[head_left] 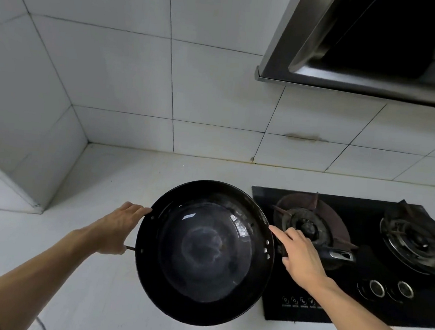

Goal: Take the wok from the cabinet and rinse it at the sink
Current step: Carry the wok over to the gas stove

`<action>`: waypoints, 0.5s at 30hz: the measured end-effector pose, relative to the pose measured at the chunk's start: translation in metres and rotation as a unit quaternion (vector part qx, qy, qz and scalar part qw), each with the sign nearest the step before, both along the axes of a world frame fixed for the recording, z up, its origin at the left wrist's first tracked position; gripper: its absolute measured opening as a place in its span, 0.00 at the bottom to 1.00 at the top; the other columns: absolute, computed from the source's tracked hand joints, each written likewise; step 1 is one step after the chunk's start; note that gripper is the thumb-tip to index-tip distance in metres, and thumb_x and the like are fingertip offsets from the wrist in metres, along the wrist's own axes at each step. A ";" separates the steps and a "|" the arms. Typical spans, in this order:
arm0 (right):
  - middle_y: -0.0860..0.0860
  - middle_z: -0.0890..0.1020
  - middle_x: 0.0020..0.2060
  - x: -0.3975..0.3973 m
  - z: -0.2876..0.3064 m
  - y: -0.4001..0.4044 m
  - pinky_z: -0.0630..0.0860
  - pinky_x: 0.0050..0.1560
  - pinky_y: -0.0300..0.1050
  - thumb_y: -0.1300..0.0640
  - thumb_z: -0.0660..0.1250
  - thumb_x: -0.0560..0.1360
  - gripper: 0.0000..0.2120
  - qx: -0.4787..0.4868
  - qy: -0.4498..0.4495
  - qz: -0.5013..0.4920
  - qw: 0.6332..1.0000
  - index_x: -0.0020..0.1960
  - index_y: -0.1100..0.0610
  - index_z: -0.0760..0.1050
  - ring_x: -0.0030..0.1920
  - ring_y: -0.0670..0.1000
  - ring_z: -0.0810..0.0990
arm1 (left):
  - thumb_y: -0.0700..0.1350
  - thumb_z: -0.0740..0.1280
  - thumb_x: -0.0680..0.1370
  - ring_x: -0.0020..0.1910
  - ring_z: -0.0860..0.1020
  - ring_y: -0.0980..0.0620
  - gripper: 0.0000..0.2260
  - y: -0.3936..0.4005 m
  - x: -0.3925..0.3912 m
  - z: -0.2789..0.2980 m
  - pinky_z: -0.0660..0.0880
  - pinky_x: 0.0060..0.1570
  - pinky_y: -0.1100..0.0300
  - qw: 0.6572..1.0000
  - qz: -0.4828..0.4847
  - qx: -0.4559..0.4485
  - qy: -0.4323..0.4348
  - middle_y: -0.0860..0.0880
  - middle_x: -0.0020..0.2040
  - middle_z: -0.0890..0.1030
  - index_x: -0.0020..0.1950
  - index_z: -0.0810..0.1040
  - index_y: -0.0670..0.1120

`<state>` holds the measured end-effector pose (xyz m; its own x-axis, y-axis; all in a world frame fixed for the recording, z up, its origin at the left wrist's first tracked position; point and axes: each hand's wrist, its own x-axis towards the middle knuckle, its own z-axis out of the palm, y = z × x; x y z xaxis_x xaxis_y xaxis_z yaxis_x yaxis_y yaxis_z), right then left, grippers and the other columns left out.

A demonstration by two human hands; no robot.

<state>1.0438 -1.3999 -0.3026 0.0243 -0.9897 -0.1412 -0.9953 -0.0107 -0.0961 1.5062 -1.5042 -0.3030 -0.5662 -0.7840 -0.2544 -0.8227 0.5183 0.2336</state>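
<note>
1. While I look down from my head camera, one wok [204, 253] hangs between my two hands above the white counter [91, 272], by the left edge of the stove [347, 258].
2. The wok is round, black and glossy, shallow, with light glinting in its bowl and small rivets at both sides of the rim.
3. My left hand [117, 228] curls round the small loop handle at its left rim.
4. My right hand [300, 256] grips the long dark handle at its right, forefinger stretched along toward the rim.
5. The stove has two burners and two knobs; one range hood [366, 46] hangs above it.
</note>
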 end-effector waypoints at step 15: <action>0.48 0.71 0.55 -0.007 -0.016 -0.034 0.71 0.61 0.47 0.65 0.70 0.71 0.41 0.013 -0.033 -0.046 0.998 0.77 0.45 0.56 0.56 0.49 0.70 | 0.34 0.73 0.67 0.74 0.59 0.48 0.44 -0.050 -0.018 -0.002 0.66 0.68 0.56 0.998 0.006 -0.058 -0.003 0.51 0.74 0.65 0.78 0.58 0.51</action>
<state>1.0371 -1.4335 -0.3189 -0.0560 -0.9842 -0.1681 -0.9835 0.0834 -0.1607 1.4880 -1.5546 -0.3048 -0.5555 -0.8150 -0.1650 -0.8301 0.5318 0.1678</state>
